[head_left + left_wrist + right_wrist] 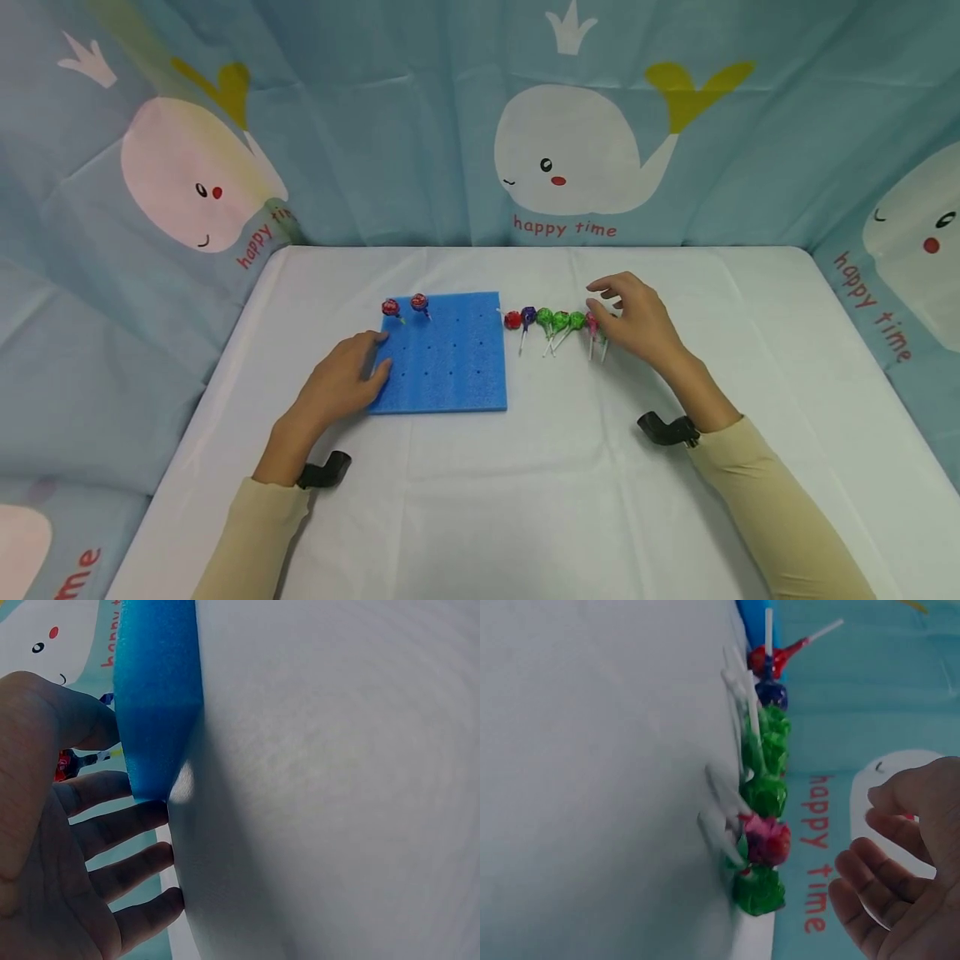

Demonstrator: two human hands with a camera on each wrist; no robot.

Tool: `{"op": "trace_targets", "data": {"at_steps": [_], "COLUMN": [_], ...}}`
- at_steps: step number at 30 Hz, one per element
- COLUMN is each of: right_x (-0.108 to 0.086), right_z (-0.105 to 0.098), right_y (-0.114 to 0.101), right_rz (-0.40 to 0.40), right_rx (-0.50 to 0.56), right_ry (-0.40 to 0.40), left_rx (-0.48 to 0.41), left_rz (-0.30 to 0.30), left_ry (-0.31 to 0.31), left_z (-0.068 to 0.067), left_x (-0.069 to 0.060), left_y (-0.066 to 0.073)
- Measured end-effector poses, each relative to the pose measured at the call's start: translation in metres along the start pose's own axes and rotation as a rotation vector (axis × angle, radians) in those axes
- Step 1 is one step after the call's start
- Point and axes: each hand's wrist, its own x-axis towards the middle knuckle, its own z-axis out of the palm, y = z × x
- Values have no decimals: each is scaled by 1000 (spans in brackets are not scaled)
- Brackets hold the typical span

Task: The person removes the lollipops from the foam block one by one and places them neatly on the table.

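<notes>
A blue foam board (453, 358) with rows of small holes lies on the table. Two red-wrapped lollipops (419, 302) stand in its far left holes. My left hand (341, 379) rests at the board's left edge, thumb and fingertips touching it, fingers loosely extended. To the right of the board, lollipops lie in a row: a red one (512, 320), a dark blue one (528, 315), several green ones (765, 796) and a pink one (768, 838). Above the row's right end hovers my right hand (637, 321), fingers loosely bent and holding nothing; it partly hides the last green lollipop (759, 891).
A white cloth covers the table (480, 500). Behind and beside it hangs a blue curtain (390, 167) printed with whales. Each wrist carries a black camera mount, the left one (325, 470) and the right one (667, 429).
</notes>
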Motion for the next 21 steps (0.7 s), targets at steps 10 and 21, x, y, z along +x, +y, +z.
{"op": "trace_targets", "data": {"at_steps": [10, 21], "right_x": [6, 21], "right_z": [16, 42], "right_y": [-28, -60], "right_rz": [-58, -135], "right_rx": [58, 114], "right_ry": [-8, -68], "left_rx": [1, -3], "left_rz": [10, 1], "left_ry": [2, -4], "left_z": [-2, 0], "left_x": [1, 0], "left_y": [2, 2]}}
